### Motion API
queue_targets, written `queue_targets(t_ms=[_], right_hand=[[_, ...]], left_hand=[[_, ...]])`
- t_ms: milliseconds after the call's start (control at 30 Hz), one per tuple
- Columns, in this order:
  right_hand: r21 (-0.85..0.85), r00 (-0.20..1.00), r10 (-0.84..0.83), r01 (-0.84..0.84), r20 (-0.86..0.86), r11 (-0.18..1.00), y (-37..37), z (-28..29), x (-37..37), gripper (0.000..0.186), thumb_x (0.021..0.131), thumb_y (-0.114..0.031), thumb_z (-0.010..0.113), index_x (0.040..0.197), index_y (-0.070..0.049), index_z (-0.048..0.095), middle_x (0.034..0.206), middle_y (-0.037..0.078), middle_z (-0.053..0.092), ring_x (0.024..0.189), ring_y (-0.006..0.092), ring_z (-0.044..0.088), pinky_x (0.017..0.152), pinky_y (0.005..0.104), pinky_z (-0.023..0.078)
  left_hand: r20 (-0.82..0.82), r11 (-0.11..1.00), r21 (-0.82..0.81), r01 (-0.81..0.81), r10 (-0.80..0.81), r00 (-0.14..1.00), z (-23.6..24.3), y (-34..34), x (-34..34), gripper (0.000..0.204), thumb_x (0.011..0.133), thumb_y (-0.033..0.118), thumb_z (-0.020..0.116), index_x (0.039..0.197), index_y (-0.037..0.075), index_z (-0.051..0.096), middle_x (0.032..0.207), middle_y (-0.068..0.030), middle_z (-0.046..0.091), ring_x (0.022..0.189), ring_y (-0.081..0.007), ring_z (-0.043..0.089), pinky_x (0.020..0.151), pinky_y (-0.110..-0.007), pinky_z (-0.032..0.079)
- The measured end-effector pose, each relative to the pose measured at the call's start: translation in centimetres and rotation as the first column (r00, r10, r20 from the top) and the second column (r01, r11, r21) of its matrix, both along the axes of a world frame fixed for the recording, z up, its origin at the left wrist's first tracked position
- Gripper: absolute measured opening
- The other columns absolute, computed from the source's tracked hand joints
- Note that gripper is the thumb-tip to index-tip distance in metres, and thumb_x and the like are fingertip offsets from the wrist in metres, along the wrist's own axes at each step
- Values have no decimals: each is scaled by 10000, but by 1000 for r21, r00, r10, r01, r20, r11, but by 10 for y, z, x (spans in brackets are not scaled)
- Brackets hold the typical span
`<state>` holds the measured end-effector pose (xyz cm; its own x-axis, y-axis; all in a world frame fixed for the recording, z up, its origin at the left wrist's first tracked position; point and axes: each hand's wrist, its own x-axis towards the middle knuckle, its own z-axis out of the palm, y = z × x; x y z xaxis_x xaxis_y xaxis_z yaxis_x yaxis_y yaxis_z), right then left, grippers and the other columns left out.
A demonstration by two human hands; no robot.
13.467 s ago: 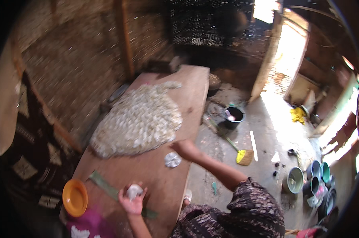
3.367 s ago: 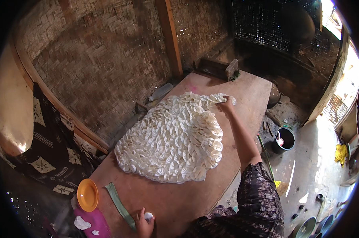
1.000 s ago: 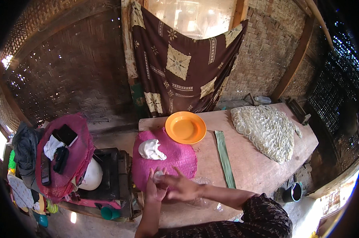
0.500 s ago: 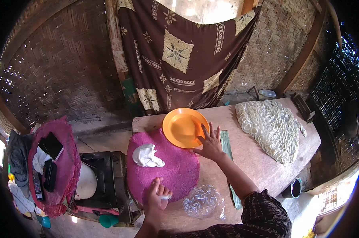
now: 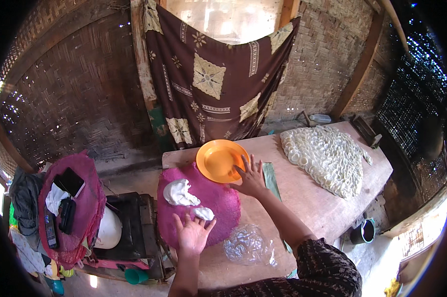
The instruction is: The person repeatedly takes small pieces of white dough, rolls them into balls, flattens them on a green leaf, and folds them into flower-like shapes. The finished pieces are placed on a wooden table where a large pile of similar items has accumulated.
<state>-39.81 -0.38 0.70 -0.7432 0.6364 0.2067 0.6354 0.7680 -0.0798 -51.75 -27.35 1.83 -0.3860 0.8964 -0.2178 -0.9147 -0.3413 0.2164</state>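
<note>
White dough-like lump (image 5: pixel 203 214) beside our left hand (image 5: pixel 192 236); right hand (image 5: pixel 252 181) at the orange plate (image 5: pixel 216 157), seemingly reaching; fingers spread, so gripping calls for closing.

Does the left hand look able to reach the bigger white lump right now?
Likely yes: the open left hand is just short of the bigger white lump, with bare pink mat between; the smaller lump is off to the right.

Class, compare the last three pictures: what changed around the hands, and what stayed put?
The left hand opened from its curled grip; the small white lump now shows at its fingertips, contact unclear. The right hand moved from beside the left, forward and rightward, to the orange plate. The plate, larger white lump and pile of pale discs stayed put.
</note>
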Motion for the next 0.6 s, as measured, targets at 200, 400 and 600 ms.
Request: queue_targets(t_ms=[200, 400, 600], right_hand=[[29, 990, 118, -116, -78, 993, -42, 41, 2, 821, 768, -723, 581, 1351, -147, 539, 1576, 210, 135, 1453, 461, 4, 1109, 689, 39], [-78, 764, 561, -611, -319, 788, -234, 68, 60, 784, 911, -606, 483, 1448, -44, 381, 1550, 247, 190, 1453, 433, 102, 1131, 653, 62], [-824, 805, -207, -501, -556, 265, -274, 77, 105, 737, 1016, -541, 288, 1471, 39, 274, 1535, 198, 274, 1434, 334, 238, 1188, 438, 124]], left_hand=[[-7, 995, 86, 47, -47, 999, -9, 5, 0, 619, 912, 665, 421, 1332, 210, 428, 1489, -81, 310, 1359, -308, 319, 1112, -608, 241], [-91, 996, -71, 50, -57, 994, 6, -3, 13, 597, 909, 696, 399, 1265, 230, 513, 1377, -122, 422, 1262, -313, 408, 1063, -599, 341], [-888, 763, 460, -455, 408, -213, 12, 3, 78, 754, 966, 631, 267, 1426, 37, 333, 1407, -197, 357, 1339, -340, 312, 1119, -539, 211]])
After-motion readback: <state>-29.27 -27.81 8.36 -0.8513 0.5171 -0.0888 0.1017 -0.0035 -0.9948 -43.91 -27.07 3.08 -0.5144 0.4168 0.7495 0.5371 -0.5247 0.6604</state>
